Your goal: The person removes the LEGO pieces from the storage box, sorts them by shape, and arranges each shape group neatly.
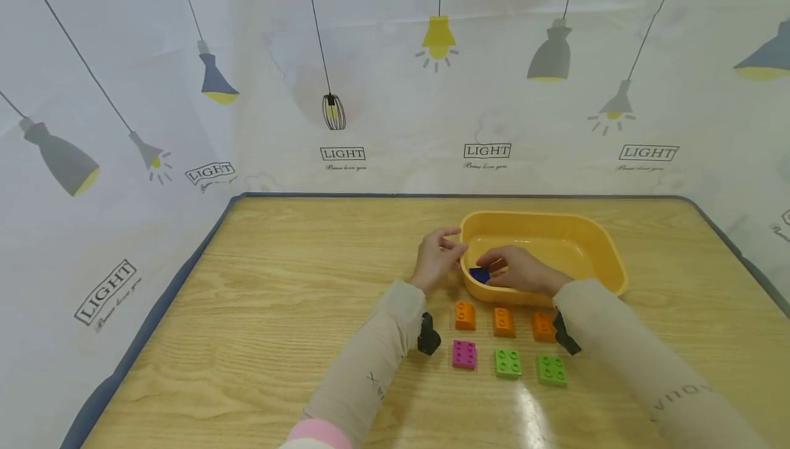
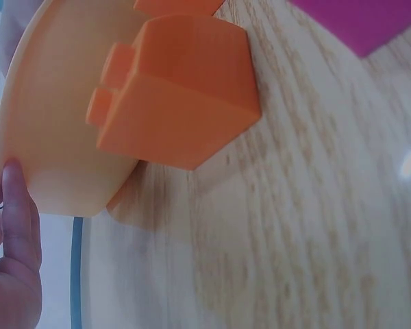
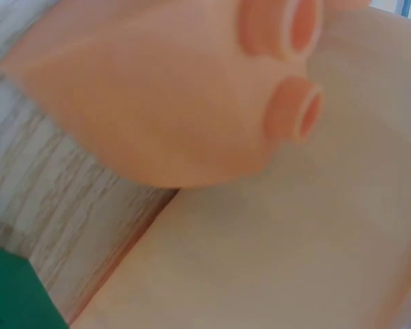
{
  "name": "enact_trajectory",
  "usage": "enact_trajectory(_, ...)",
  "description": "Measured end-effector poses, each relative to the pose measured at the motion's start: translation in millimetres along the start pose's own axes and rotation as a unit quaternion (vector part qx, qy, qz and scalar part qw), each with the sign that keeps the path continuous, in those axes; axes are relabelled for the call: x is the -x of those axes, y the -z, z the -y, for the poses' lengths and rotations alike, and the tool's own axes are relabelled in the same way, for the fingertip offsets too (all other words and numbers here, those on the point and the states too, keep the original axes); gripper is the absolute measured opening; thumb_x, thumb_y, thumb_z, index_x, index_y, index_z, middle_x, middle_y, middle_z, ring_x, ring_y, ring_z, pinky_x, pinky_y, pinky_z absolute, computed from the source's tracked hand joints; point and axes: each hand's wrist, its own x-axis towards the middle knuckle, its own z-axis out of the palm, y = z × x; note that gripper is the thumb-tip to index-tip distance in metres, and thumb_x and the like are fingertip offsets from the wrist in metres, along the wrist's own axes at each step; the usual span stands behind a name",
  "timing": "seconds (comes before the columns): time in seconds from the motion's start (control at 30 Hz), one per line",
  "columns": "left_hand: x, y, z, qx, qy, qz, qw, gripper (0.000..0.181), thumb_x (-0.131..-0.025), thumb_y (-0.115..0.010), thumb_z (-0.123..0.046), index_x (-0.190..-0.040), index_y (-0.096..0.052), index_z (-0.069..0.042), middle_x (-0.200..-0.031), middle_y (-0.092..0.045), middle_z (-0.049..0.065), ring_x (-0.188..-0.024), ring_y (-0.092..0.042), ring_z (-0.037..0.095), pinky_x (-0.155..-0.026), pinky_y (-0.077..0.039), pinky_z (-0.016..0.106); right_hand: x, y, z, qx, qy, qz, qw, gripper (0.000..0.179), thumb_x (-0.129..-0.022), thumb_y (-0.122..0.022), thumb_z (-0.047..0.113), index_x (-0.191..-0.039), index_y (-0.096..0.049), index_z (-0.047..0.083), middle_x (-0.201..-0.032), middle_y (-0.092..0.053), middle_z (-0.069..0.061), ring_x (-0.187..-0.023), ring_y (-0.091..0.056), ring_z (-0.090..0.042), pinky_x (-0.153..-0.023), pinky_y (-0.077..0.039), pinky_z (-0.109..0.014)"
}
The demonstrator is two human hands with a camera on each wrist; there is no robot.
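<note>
A yellow plastic tray stands on the wooden table. My right hand reaches over its near rim and pinches a dark blue toy building block low in the left corner. At the tray's left end is my left hand, its fingers loosely extended; in the left wrist view a straight finger touches the outer wall. The right wrist view misses the right hand, showing an orange block close up against the tray's side.
Three orange curved-top blocks, among them the left one and middle one, line up before the tray. Nearer lie a magenta block and two green blocks, one in the middle, one at right. A printed curtain hangs behind.
</note>
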Motion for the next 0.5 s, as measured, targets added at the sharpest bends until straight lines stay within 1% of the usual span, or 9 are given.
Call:
enact_trajectory(0.2, 0.2, 0.1, -0.1, -0.002, -0.001, 0.0, 1.0, 0.035, -0.083, -0.062, -0.009, -0.116, -0.055, -0.004, -0.082, -0.061, 0.01, -0.058, -0.058, 0.014, -0.058, -0.055, 0.033, -0.6, -1.2, -1.5, 0.009, -0.006, -0.007, 0.9999, 0.029, -0.079, -0.065, 0.002, -0.105, -0.058, -0.007, -0.103, -0.058, -0.02, -0.092, -0.057, -0.033, -0.08, -0.049, -0.042)
enact_trajectory(0.37, 0.5, -0.1, -0.6, -0.001, -0.001, 0.0, 1.0, 0.035, -0.083, -0.062, -0.009, -0.117, -0.055, -0.003, -0.081, -0.061, 0.01, -0.057, -0.057, 0.013, -0.058, -0.055, 0.034, -1.3, -1.3, -3.3, 0.006, -0.015, -0.005, 0.9999, 0.033, -0.079, -0.065, 0.003, -0.109, -0.055, -0.008, -0.108, -0.056, -0.022, -0.097, -0.055, -0.035, -0.081, -0.049, -0.041)
enact_trajectory(0.5, 0.1, 0.1, 0.0, 0.001, -0.001, 0.0, 1.0, 0.035, -0.083, -0.062, -0.008, -0.117, -0.055, -0.003, -0.082, -0.061, 0.01, -0.058, -0.058, 0.013, -0.058, -0.055, 0.034, -1.7, -1.7, -2.8, -0.006, -0.015, 0.001, 0.9999, 0.034, -0.08, -0.064, 0.002, -0.111, -0.054, -0.008, -0.109, -0.055, -0.023, -0.1, -0.053, -0.037, -0.082, -0.048, -0.042)
